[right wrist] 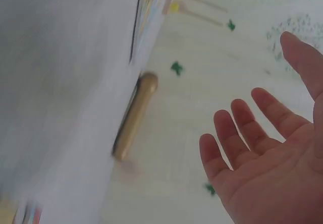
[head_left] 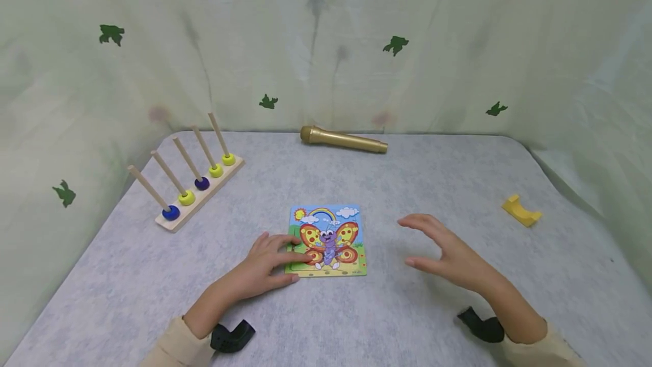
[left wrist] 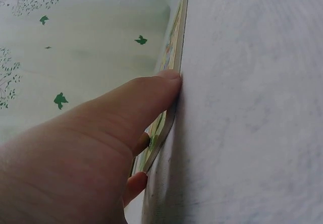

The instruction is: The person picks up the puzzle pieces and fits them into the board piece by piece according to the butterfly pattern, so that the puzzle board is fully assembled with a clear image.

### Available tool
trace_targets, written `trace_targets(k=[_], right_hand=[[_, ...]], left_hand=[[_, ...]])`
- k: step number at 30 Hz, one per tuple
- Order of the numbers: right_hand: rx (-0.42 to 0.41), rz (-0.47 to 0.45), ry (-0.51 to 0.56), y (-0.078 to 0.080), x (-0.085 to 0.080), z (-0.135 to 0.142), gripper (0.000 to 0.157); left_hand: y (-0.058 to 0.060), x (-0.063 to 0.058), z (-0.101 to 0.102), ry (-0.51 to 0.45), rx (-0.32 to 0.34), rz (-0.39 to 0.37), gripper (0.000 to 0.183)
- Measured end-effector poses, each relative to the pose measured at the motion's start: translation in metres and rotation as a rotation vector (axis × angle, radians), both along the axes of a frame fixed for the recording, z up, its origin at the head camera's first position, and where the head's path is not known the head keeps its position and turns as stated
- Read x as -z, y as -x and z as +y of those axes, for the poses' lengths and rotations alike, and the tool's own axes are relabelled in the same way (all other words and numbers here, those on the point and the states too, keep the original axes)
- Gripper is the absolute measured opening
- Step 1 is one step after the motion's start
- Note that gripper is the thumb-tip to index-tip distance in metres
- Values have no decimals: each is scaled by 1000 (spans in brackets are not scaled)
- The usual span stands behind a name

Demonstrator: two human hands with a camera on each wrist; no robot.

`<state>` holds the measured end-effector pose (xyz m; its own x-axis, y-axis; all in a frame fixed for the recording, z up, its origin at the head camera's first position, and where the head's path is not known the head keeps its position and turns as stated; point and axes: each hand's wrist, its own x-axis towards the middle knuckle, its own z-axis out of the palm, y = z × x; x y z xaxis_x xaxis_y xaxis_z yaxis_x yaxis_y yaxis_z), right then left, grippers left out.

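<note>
A square picture puzzle (head_left: 330,217) with a butterfly, a rainbow and a sun lies flat in the middle of the table. Over its lower left part rests my left hand (head_left: 272,265), fingers fairly straight on the picture. In the left wrist view the thumb (left wrist: 151,90) touches the puzzle's edge (left wrist: 182,27), and two fingertips show at its side. My right hand (head_left: 453,254) is held in the air to the right of the puzzle, thumb and fingers spread apart. The right wrist view shows that hand's palm (right wrist: 282,183) holding nothing.
A wooden peg stand (head_left: 204,203) with blue and yellow rings stands at the left. A gold microphone (head_left: 346,139) lies at the table's back edge. On the right is a yellow curved block (head_left: 520,211). Behind the grey table (head_left: 433,174) hangs a pale curtain (head_left: 229,44).
</note>
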<state>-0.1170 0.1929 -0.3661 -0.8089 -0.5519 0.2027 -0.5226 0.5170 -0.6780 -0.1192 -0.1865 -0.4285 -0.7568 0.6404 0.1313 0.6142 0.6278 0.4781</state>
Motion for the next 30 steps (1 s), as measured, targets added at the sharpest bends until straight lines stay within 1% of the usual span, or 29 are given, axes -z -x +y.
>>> trace_targets(k=[2, 5, 8, 13, 16, 19, 22, 26, 30], right_hand=[[53, 30, -3, -7, 1, 17, 63], [128, 32, -10, -16, 4, 39, 67], [199, -13, -32, -23, 11, 57, 70], [261, -144, -58, -28, 26, 79, 72], [269, -208, -74, -27, 35, 90, 76], [263, -228, -103, -25, 44, 100, 78], [240, -242, -108, -24, 50, 106, 76], [198, -208, -92, -23, 54, 108, 68], [183, -129, -98, -22, 54, 107, 60]], left_hand=[[0, -1, 0, 1, -2, -7, 37], [0, -2, 0, 5, -7, -15, 37], [0, -2, 0, 8, -10, -15, 37], [-1, -3, 0, 12, -10, -24, 37], [-1, -3, 1, 10, -10, -31, 37], [-1, -4, 1, 9, -6, -35, 37], [-1, -4, 2, 13, -2, -35, 37], [-1, -3, 1, 15, -4, -32, 37], [-1, -1, 1, 8, -5, -20, 36]])
